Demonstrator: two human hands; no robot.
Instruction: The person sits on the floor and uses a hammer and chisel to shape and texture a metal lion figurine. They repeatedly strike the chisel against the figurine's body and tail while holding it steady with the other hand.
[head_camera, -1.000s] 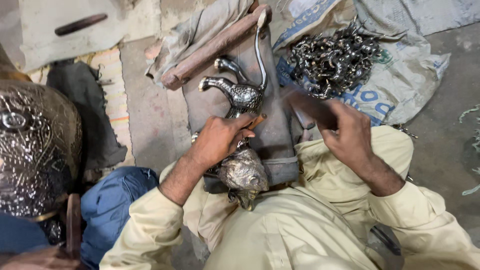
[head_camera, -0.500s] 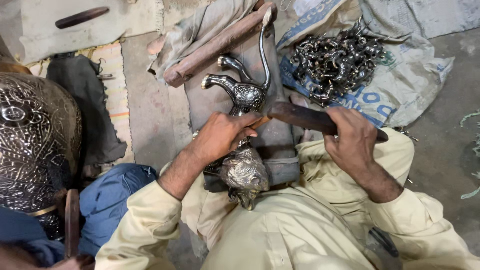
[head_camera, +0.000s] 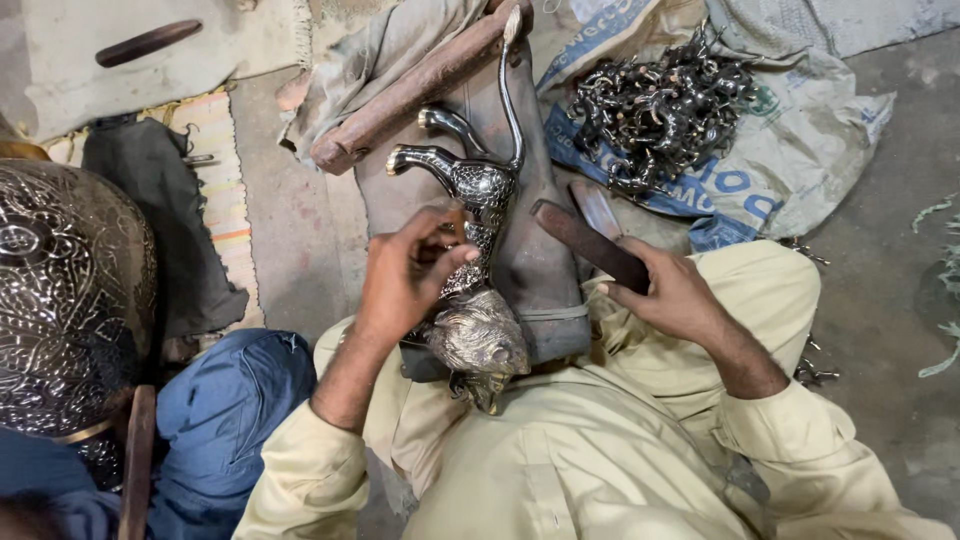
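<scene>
Left hand (head_camera: 405, 285): centre of the frame, fingers curled in a narrow grip on a small tool pressed against the figurine's body (the tool is mostly hidden, so its kind cannot be told).
Right hand (head_camera: 675, 295): right of centre, closed around the handle of a dark hammer (head_camera: 590, 245), whose head points toward the upper left, just beside the figurine and not touching it.
Metal figurine (head_camera: 475, 250): an engraved, silver-coloured animal lying lengthwise on a brown padded block (head_camera: 540, 270) at the centre; its head lies lowest, near the lap, its legs and long thin tail reach toward the top of the frame.
Lap: pale yellow garment (head_camera: 560, 470) filling the lower middle and lower right.
Lower left: blue cloth (head_camera: 225, 400) and, at the left edge, a large engraved metal vessel (head_camera: 65, 300).
Upper centre: a thick wooden bar (head_camera: 420, 85) lying slantwise on grey cloth.
Upper right: a heap of small dark metal pieces (head_camera: 660, 105) on a printed sack (head_camera: 810, 150) on the floor.
</scene>
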